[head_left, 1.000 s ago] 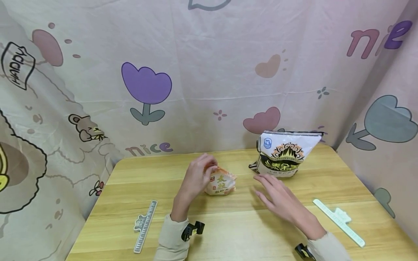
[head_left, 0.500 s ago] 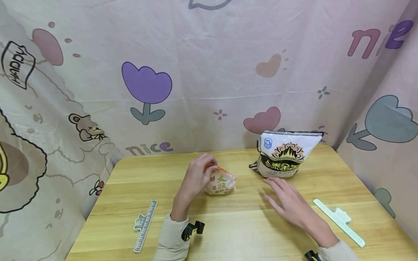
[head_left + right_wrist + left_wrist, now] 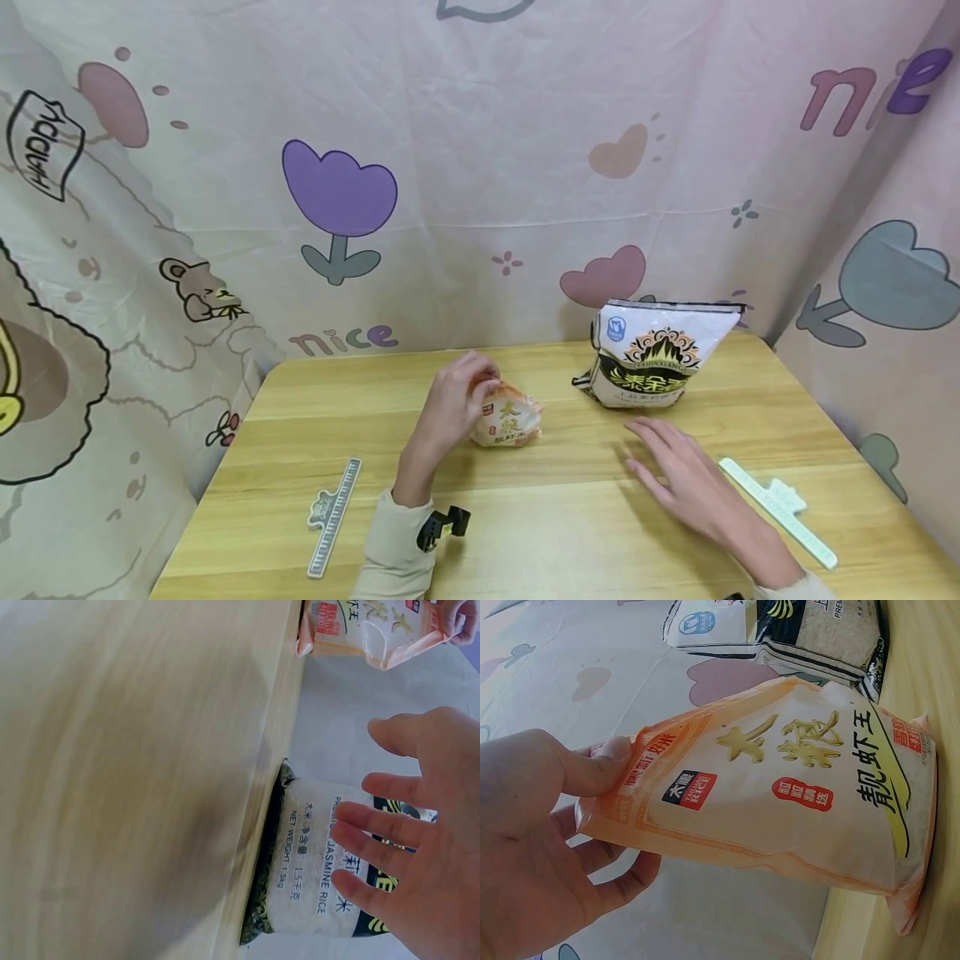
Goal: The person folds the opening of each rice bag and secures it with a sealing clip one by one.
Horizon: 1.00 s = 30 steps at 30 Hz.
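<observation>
My left hand (image 3: 457, 404) pinches the top edge of a small orange and white rice bag (image 3: 510, 417) that stands near the middle of the table. The left wrist view shows the thumb on the printed front of this rice bag (image 3: 780, 780), with the fingers behind it. To the right, my right hand (image 3: 678, 475) hovers low over the wood with its fingers relaxed and holding nothing. Behind that hand stands a larger white and black jasmine rice bag (image 3: 652, 354), upright; the fingers overlap this jasmine rice bag (image 3: 311, 859) in the right wrist view.
A pale ruler-shaped clip (image 3: 333, 518) lies on the left of the wooden table (image 3: 555, 533). On the right lies a similar mint-coloured clip (image 3: 780, 510). A printed cloth (image 3: 465, 167) hangs behind the table and along its sides.
My right hand has moved to the right and back toward me, away from the small bag. The left hand and both bags stay where they were.
</observation>
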Available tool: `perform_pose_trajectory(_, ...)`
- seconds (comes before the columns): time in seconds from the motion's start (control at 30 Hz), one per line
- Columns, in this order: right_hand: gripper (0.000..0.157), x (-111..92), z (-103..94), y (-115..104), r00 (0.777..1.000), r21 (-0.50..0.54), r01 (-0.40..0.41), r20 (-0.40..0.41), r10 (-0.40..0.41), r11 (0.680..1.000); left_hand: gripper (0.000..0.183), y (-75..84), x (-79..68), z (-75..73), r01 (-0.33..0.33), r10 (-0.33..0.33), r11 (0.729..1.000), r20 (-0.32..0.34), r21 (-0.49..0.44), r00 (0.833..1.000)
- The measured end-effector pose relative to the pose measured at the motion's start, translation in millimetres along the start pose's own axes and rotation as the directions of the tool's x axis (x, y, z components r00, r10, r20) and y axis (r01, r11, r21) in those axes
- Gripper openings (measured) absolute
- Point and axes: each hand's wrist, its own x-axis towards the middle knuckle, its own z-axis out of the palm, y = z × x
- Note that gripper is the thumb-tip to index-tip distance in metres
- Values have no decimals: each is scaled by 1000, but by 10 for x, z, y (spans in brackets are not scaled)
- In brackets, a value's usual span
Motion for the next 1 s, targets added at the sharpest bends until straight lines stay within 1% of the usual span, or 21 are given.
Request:
perform_pose_trajectory(0.07,56,-21,-3,11,1000,-1,-4,1,4,1000,3,-10,-1,-9,3,-3,1000,3,2,1000)
perform_pose_trajectory(0.27,55,-100,-58,53,1000,-6,-12,-9,12,1000,7,-21,-3,-16,9,-9,1000,15,-5,1000)
perform_pose_trajectory(0.47,56,-212,-126,95,1000,-27,-9,-11,8,1000,4,-6,18,8,-13,13,1000,9,-5,1000)
perform_pose_trajectory(0.6,57,-270,-154,130,1000,-33,-17,-8,17,999,7,7,23,4,-29,29,1000,-5,-5,1000)
perform_pose_trajectory(0.7,57,-308,-182,181,1000,-37,-17,-8,17,999,6,10,33,19,-33,33,999,-9,-7,999)
perform_pose_trajectory(0.9,57,-381,-243,245,1000,-52,-16,-12,15,999,4,15,33,31,-20,21,1000,27,-17,999)
perform_pose_trajectory(1.0,56,-387,-226,262,1000,-56,-9,-4,9,998,3,15,17,-2,-1,1,1000,13,-13,1000)
